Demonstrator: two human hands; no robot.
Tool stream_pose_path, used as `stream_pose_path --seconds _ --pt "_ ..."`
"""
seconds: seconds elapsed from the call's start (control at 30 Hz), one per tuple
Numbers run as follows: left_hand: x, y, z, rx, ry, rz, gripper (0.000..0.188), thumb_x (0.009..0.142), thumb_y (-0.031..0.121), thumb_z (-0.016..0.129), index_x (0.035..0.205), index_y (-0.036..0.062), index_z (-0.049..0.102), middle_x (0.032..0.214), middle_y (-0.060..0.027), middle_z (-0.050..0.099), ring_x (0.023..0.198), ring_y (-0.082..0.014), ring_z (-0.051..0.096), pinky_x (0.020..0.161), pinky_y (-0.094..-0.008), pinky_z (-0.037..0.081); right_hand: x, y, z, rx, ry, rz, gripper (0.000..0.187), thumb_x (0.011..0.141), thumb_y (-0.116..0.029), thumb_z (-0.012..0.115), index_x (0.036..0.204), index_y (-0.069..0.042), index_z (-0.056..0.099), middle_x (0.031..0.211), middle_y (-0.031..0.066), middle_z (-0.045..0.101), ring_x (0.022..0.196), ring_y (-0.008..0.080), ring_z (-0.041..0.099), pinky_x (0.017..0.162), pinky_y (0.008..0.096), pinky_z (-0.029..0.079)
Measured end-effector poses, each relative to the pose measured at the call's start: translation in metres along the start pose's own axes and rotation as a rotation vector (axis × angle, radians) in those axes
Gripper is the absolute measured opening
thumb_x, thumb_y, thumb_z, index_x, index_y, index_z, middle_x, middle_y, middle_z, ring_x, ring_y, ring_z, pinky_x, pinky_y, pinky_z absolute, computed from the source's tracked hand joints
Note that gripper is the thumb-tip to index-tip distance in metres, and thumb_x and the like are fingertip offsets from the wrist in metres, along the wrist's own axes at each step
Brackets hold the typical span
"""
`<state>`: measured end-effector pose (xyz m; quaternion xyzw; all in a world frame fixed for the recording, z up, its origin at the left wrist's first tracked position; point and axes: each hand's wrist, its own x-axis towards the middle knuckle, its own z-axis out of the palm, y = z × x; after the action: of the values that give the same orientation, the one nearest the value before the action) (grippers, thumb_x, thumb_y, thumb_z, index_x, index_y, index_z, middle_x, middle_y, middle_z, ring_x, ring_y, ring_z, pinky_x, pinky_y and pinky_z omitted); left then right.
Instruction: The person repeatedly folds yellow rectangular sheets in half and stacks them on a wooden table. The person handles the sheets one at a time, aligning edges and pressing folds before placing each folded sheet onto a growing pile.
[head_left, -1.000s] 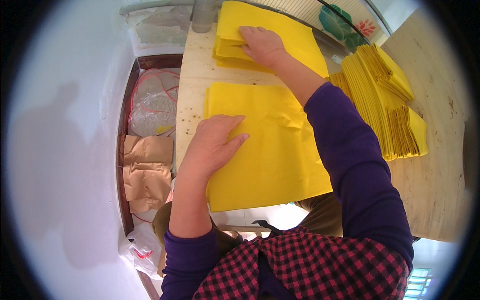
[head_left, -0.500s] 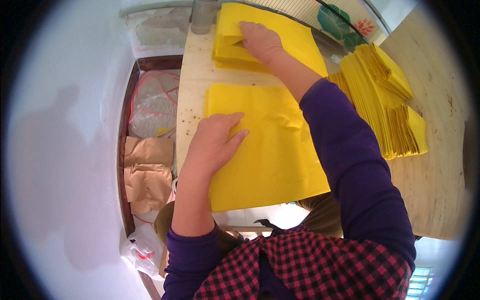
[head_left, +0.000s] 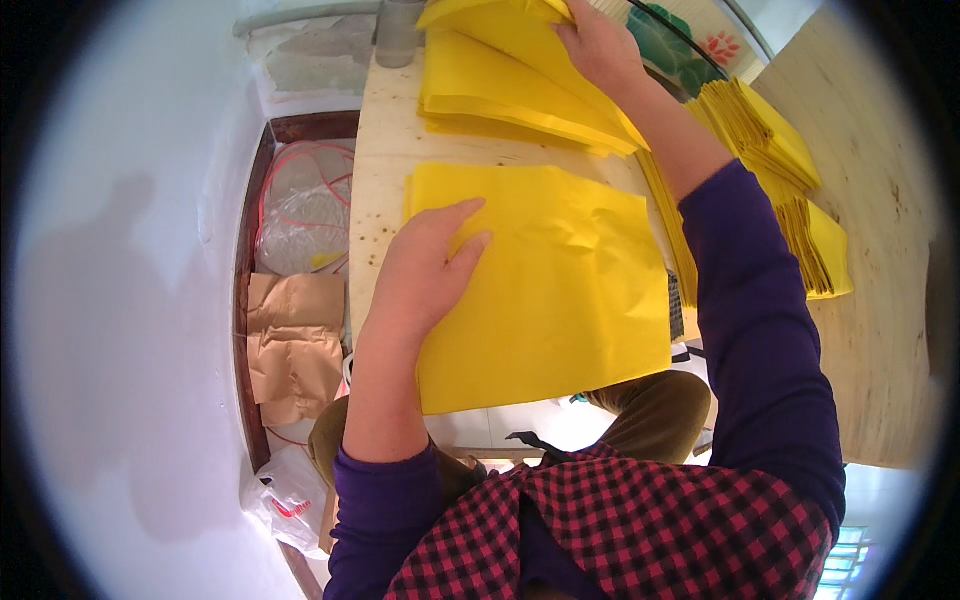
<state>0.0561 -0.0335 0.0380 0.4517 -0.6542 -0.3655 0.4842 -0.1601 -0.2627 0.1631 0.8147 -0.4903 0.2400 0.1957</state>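
Pale plywood tabletop (head_left: 385,190); white wall (head_left: 130,300) left; brown crate (head_left: 250,330) of bags below.

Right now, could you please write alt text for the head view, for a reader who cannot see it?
A person's left hand presses flat on a yellow sheet on a wooden table, while the right hand lifts a sheet from the yellow stack beyond. Folded yellow sheets lie to the right.

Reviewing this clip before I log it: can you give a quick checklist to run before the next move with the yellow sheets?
1. Left hand flat on the near yellow sheet: ok.
2. Right hand has lifted a top sheet off the far stack: ok.
3. Only one sheet lifted: cannot tell.
4. Near sheet lies smooth: not ok, creased.
5. Near sheet fully on the table: not ok, overhangs the near edge.
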Motion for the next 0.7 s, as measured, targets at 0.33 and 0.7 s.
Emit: stream_pose_path --seconds 0.33,0.7 --pt "0.01 0.011 0.003 -1.294 0.118 -0.389 0.079 0.095 0.059 0.039 0.146 -0.0007 0.025 0.138 -0.0295 0.04 0.126 -0.0353 0.047 0.103 -0.0442 0.04 -0.084 -0.076 -0.061 -0.019 0.004 -0.302 0.031 0.086 -0.023 0.06 0.115 -0.012 0.053 0.1 0.0115 0.066 0.086 0.0318 0.065 0.068 0.0423 0.053" --pt "0.007 0.016 0.009 -1.398 0.082 -0.397 0.057 0.097 0.038 0.05 0.138 0.0007 0.036 0.137 -0.014 0.048 0.123 -0.0294 0.05 0.099 -0.0496 0.046 -0.158 -0.112 -0.045 0.234 0.009 -0.506 0.035 0.078 -0.018 0.064 0.11 -0.007 0.056 0.105 0.0105 0.065 0.093 0.0292 0.064 0.08 0.0378 0.053"
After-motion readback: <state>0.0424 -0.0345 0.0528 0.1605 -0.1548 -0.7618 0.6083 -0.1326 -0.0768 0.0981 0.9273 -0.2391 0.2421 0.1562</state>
